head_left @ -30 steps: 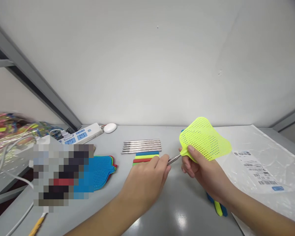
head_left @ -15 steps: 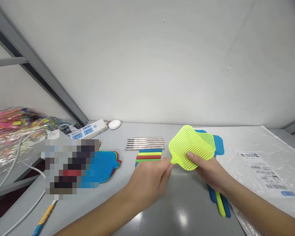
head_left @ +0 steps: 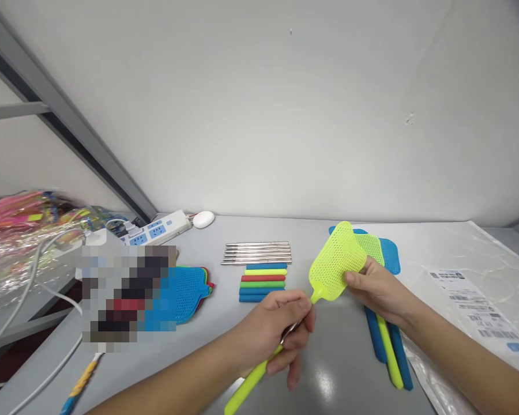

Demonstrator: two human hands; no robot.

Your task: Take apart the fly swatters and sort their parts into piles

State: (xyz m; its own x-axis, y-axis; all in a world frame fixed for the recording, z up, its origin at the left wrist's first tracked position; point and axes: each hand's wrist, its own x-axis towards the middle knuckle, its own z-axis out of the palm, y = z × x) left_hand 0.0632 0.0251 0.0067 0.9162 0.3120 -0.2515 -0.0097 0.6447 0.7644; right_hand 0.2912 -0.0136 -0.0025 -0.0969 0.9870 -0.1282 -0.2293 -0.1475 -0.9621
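A yellow-green fly swatter [head_left: 334, 259] is held up between my two hands, tilted, its perforated head toward the upper right. My left hand [head_left: 273, 329] closes around its neck and metal rod, thumb and forefinger where the rod meets the head. Below that hand the yellow handle [head_left: 249, 385] sticks out toward the lower left. With thumb on top and fingers behind, my right hand [head_left: 383, 289] pinches the right edge of the head. Beyond my left hand lie metal rods [head_left: 258, 253] and a row of coloured handles [head_left: 263, 279].
Several blue and yellow fly swatters [head_left: 390, 256] lie overlapped at right, partly under my right arm, beside a white plastic bag [head_left: 462, 248]. At left are stacked swatter heads [head_left: 191, 291], a power strip [head_left: 162, 227], a white mouse-shaped object [head_left: 203, 219], cables and a blurred patch.
The swatter's head has turned and shifted slightly right. My left hand has opened its lower fingers and tilted, so the rod and yellow handle now show below it.
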